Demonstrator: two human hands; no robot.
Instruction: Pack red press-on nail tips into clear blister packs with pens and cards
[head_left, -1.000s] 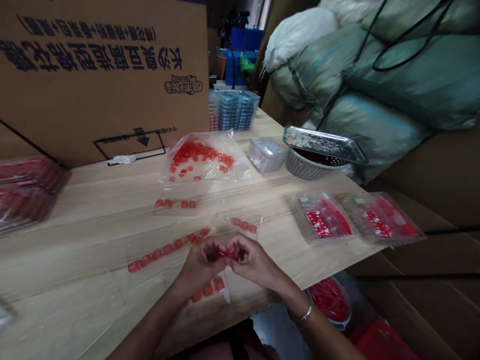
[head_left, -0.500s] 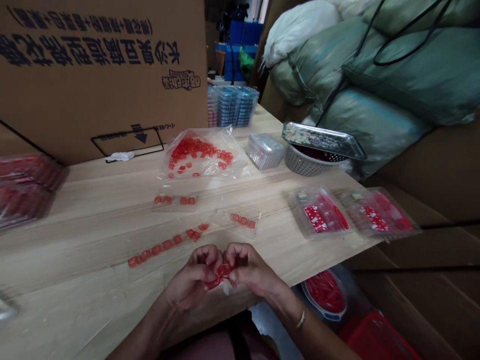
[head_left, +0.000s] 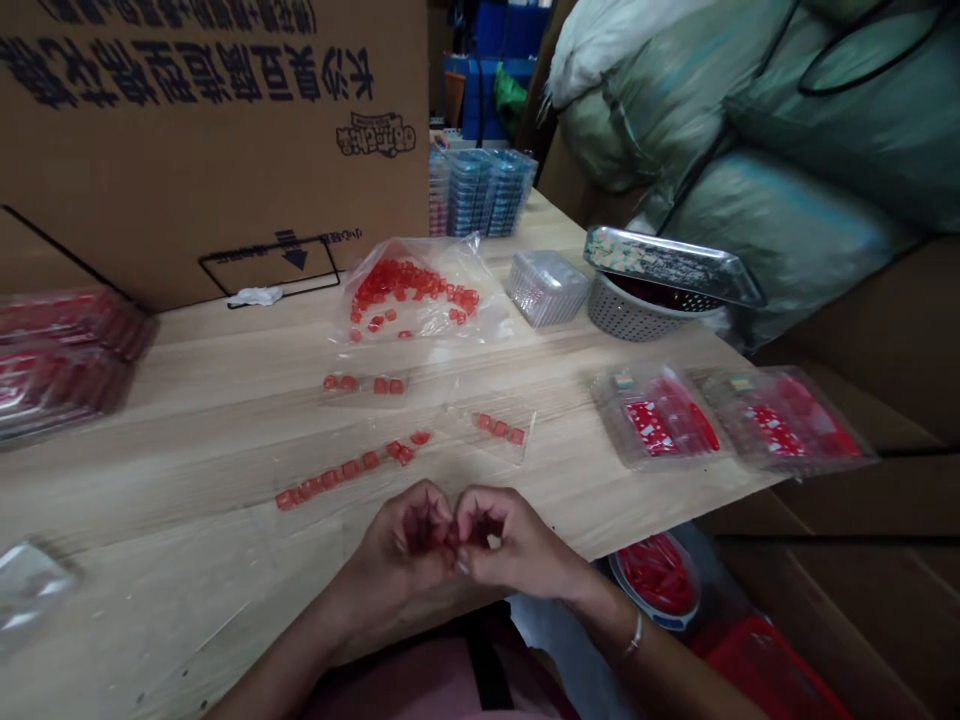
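My left hand (head_left: 409, 535) and my right hand (head_left: 495, 535) meet fingertip to fingertip above the front edge of the table. Both are closed in a pinch around a small red translucent piece, now almost wholly hidden by the fingers; only a reddish trace shows. Just beyond them lies a slanting row of red translucent cubes (head_left: 330, 480) on clear plastic. A short row of three red cubes (head_left: 499, 428) sits on a clear sheet to the right of it. Farther back is another short row of red cubes (head_left: 364, 384).
An open clear bag of red cubes (head_left: 409, 280) lies before a large cardboard box (head_left: 225, 170). To the right stand clear trays (head_left: 547, 288), a grey basket (head_left: 630, 310) with a metal tray (head_left: 667, 262) on top, and filled packs (head_left: 660, 420). Stacked red packs (head_left: 60, 365) are at left.
The red piece and a white bit showed between my fingers before; now my fingers have closed over them. The view has shifted slightly, and a clear plastic piece shows more at the left edge.
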